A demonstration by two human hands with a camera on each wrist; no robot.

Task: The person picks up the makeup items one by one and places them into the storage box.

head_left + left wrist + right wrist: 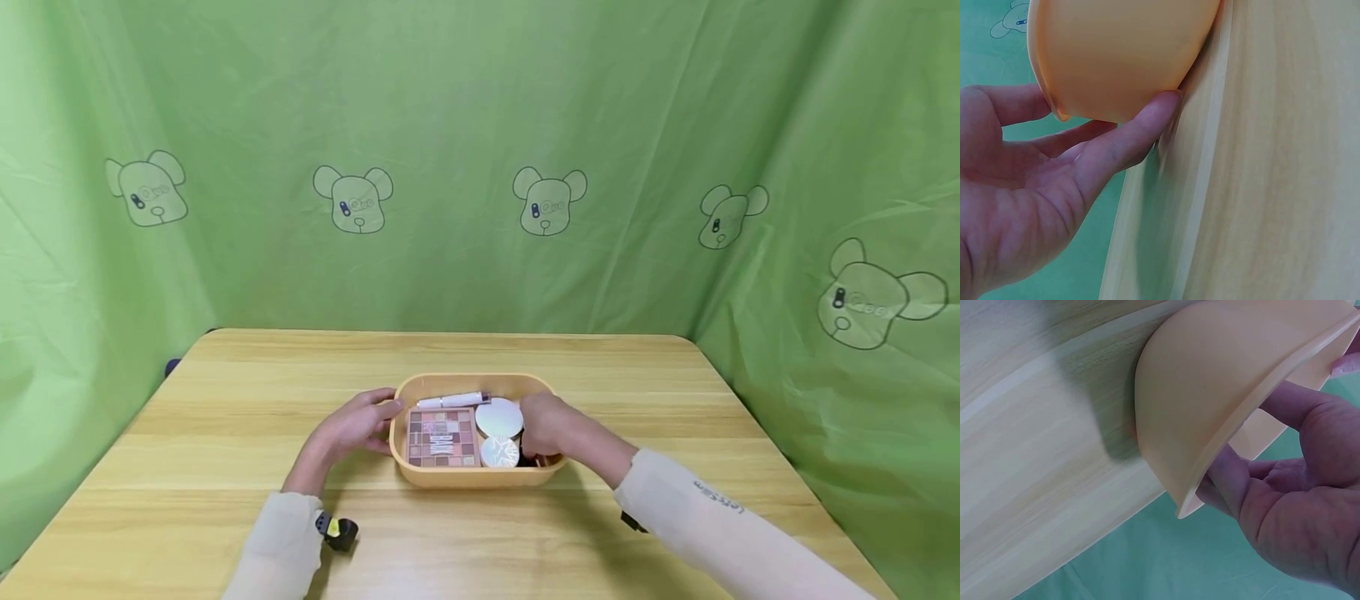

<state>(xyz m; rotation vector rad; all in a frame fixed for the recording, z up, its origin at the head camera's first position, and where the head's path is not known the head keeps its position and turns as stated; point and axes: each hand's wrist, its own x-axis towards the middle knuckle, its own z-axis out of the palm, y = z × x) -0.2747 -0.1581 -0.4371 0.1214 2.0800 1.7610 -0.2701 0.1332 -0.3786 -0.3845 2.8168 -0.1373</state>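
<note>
A light-orange plastic basin (480, 477) stands on the table with makeup in it. An eyeshadow palette (442, 437) lies at its left, below a slim white tube (452, 401). To their right are a round white compact (499, 417) and a smaller patterned round compact (499, 452). My left hand (363, 422) holds the basin's left end, thumb at the rim and fingers along the outer wall (1122, 56). Inside the basin's right end is my right hand (551, 427), over a dark item (531, 461). The basin wall (1191, 387) hides its fingertips, so any grip is unseen.
The basin stands on a wood-grain table (262, 400) with rounded far corners. A green curtain (450, 267) with printed bear heads hangs behind it and at both sides. A small black device (339, 532) is strapped at my left wrist.
</note>
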